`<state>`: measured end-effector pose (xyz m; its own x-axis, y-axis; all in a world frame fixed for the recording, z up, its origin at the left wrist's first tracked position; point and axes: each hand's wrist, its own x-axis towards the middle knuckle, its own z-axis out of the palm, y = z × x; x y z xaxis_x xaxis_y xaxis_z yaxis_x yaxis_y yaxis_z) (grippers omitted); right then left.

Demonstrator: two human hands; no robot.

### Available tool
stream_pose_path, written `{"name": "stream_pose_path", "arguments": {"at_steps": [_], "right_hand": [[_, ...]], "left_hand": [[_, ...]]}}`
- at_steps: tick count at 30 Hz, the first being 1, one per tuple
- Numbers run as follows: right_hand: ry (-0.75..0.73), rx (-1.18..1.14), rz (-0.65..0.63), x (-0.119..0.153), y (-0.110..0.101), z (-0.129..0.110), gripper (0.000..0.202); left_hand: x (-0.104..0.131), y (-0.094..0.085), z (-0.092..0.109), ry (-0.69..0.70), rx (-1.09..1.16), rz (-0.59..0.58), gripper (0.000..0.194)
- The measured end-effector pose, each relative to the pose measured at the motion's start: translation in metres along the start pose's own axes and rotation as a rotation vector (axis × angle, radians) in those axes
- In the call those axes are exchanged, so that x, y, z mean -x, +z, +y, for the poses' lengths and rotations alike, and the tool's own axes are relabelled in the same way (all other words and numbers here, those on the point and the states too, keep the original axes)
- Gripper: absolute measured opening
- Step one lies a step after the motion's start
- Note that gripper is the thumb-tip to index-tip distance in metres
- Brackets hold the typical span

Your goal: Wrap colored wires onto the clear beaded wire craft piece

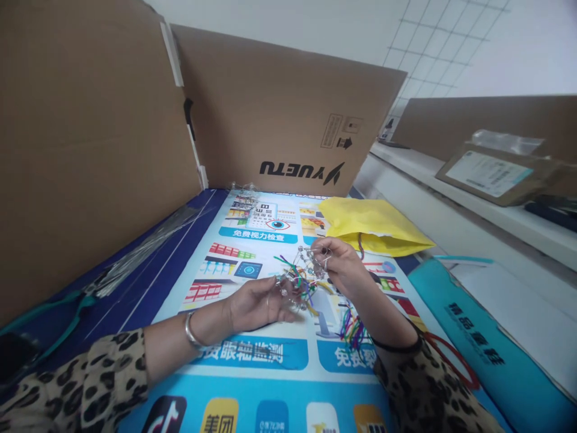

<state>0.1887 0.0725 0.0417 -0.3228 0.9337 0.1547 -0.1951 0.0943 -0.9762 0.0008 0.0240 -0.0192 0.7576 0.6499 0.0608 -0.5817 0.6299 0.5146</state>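
Observation:
A tangled cluster of silver wire with clear beads and colourful strands [301, 275] is held up between both hands above the printed sheet. My left hand [258, 305], palm turned up, has its thumb and fingers around the cluster's lower left part. My right hand [343, 264] pinches a thin wire part at the upper right. Under my right forearm lies a bundle of multicoloured strands [352, 328]. Several thin dark pieces [274, 353] rest on the sheet below my left hand.
Teal-handled pliers [67, 316] and thin silver wires [135, 252] lie at left. Cardboard panels [279, 108] stand behind, with more beaded wire pieces [243, 195] near their base. A yellow envelope [374, 225], teal box [478, 331] and red ring [455, 361] are at right.

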Motion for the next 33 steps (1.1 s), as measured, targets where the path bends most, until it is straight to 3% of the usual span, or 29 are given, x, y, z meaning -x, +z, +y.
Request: {"name": "stream_pose_path", "arguments": {"at_steps": [4,8,11,17,22,28,33], "right_hand": [[-0.046,0.081,-0.007,0.000,-0.011,-0.009,0.018],[-0.117,0.331,-0.050,0.001,-0.030,-0.025,0.011],[-0.120,0.419,-0.093,0.001,-0.037,-0.030,0.009],[-0.258,0.632,-0.147,0.000,-0.041,-0.036,0.007],[-0.401,0.828,-0.191,-0.002,-0.038,-0.035,0.011],[-0.482,0.796,-0.135,-0.008,-0.036,-0.014,0.021],[-0.376,0.564,-0.060,-0.011,-0.033,0.003,0.015]], "left_hand": [[0.000,0.000,0.008,0.043,-0.027,0.046,0.032],[-0.002,0.002,0.024,0.154,-0.151,0.188,0.011],[-0.002,0.002,0.031,0.171,-0.234,0.238,0.007],[-0.001,0.005,0.044,0.181,-0.611,0.407,0.013],[0.002,0.010,0.053,0.242,-0.557,0.430,0.014],[0.001,0.012,0.053,0.344,-0.510,0.493,0.015],[-0.001,0.010,0.053,0.470,-0.637,0.621,0.018]]}}
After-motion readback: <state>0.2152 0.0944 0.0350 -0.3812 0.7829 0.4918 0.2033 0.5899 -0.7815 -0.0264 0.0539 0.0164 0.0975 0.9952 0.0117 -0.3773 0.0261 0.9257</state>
